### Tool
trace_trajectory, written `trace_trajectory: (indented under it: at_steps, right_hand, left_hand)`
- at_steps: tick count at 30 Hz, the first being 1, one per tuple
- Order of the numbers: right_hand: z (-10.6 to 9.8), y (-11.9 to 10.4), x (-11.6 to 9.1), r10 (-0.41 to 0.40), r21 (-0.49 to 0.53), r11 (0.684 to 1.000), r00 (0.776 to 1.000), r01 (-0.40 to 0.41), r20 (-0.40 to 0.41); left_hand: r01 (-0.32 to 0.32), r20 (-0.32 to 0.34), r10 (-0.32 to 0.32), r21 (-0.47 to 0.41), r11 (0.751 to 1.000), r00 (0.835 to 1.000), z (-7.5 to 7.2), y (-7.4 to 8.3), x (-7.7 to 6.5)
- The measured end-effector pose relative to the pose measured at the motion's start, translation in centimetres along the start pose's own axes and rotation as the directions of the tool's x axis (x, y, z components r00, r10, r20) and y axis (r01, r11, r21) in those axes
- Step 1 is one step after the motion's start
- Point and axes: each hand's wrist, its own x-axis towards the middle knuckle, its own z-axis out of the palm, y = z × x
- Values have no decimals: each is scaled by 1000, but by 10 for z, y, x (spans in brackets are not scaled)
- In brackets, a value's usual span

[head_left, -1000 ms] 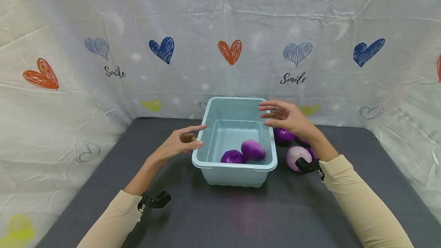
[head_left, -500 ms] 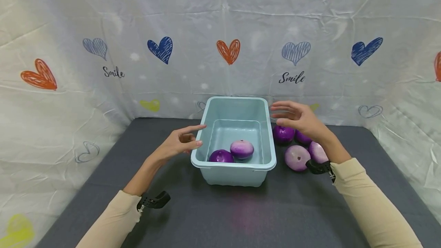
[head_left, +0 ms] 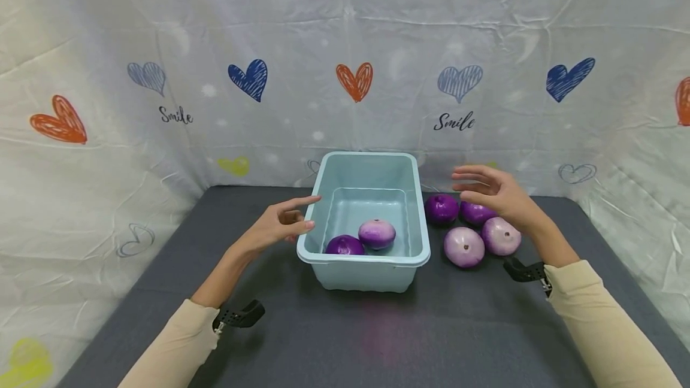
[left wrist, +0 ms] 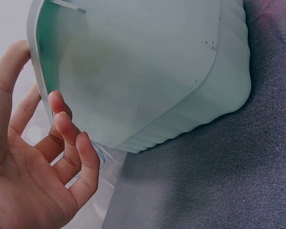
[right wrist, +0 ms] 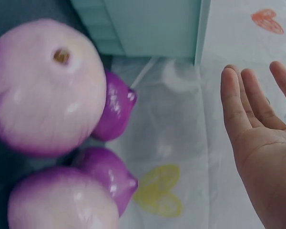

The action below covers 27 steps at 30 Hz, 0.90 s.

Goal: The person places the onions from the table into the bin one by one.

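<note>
A pale blue plastic bin (head_left: 350,277) stands mid-table with two red onions in it, one dark purple onion (head_left: 345,245) and one paler onion (head_left: 377,233). My left hand (head_left: 277,223) is beside the bin's left rim, its index finger stretched out to the rim. In the left wrist view, several fingers (left wrist: 88,160) curl loosely outside the wall with nothing in them. My right hand (head_left: 498,193) hovers over the onions to the right of the bin, fingers spread and holding nothing. Nearest below it are a purple onion (head_left: 477,214) and a whitish-pink onion (head_left: 501,236).
Two more onions lie close to the bin's right wall: a dark purple onion (head_left: 442,209) and a pale onion (head_left: 464,247). Dark grey cloth covers the table (head_left: 345,346). A white curtain (head_left: 302,29) printed with hearts hangs behind it.
My right hand has moved right, away from over the bin's edge to above the loose onions. The two onions inside the bin rolled left and came to rest. My left hand stayed put.
</note>
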Motion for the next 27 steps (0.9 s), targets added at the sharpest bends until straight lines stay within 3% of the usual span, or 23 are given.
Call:
trace_trajectory:
  at_steps: [16, 27]
  right_hand:
    - [-28, 7, -41, 35, -62, 997, 998, -38, -58]
    - [-43, 26, -70, 78, -133, 987, 994, -88, -76]
  left_hand:
    - [-2, -7, 2, -1, 1000, 1000, 0, 0, -1]
    - [-1, -7, 1, 0, 1000, 1000, 1, 0, -1]
